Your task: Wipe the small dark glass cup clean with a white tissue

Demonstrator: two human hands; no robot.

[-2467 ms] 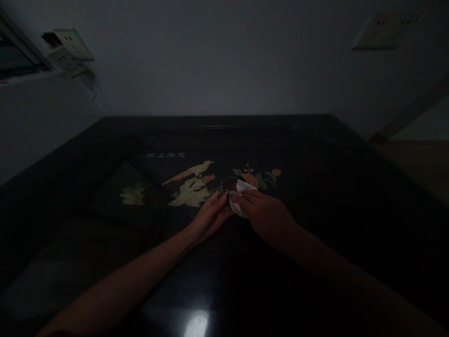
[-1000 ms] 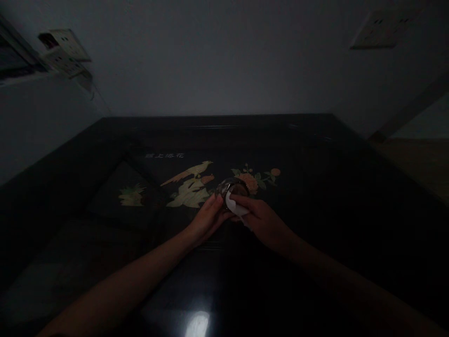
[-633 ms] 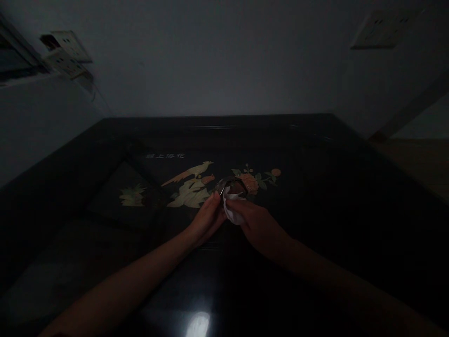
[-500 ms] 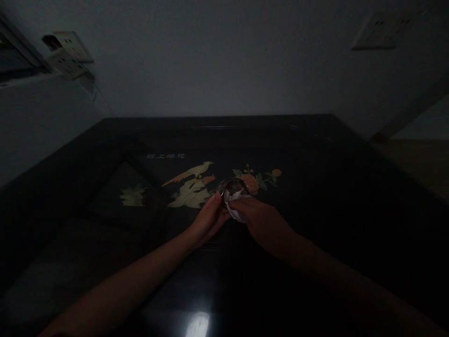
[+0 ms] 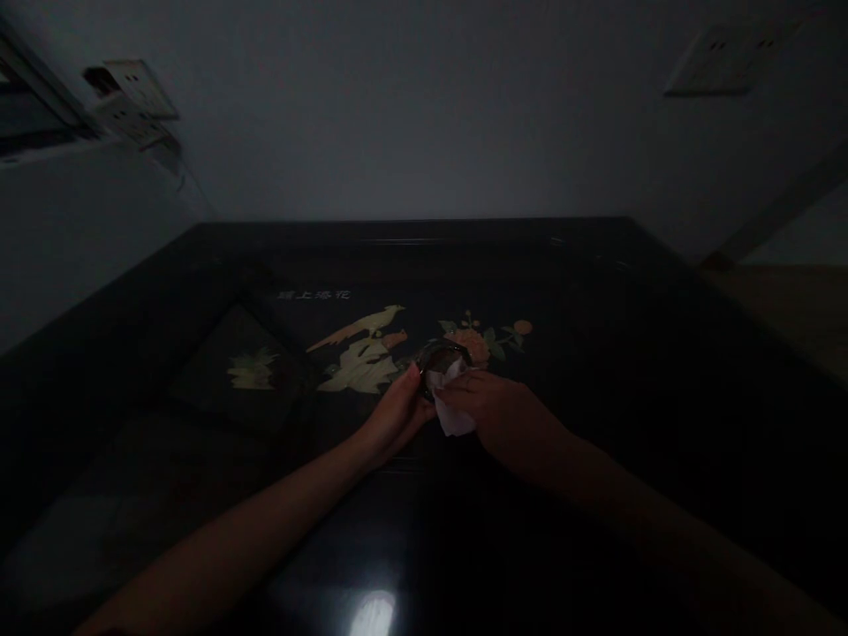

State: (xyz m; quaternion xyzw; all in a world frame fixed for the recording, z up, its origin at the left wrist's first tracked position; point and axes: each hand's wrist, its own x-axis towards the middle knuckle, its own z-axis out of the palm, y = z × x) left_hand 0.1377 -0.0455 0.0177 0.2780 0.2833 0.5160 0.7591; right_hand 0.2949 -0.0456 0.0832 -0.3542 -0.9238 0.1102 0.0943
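A small round dish (image 5: 437,356), dark and shiny like glass, is held over the middle of the black table. My left hand (image 5: 399,408) grips its left side, thumb near the rim and fingers underneath. My right hand (image 5: 494,402) is closed on a crumpled white tissue (image 5: 454,417), which lies against the dish's near right side and partly over its opening. The dim light and my hands hide the dish's lower part.
The glossy black table (image 5: 411,231) bears a bird inlay (image 5: 361,329) and a flower inlay (image 5: 467,343). A pale wall (image 5: 424,115) stands behind it, with sockets at left (image 5: 132,110) and right (image 5: 719,57). A lamp reflection shines near the front.
My right hand has shifted slightly right, its fingers now flatter over the tissue, which hangs lower. The dish's opening has turned a little more into view. My left hand keeps its hold.
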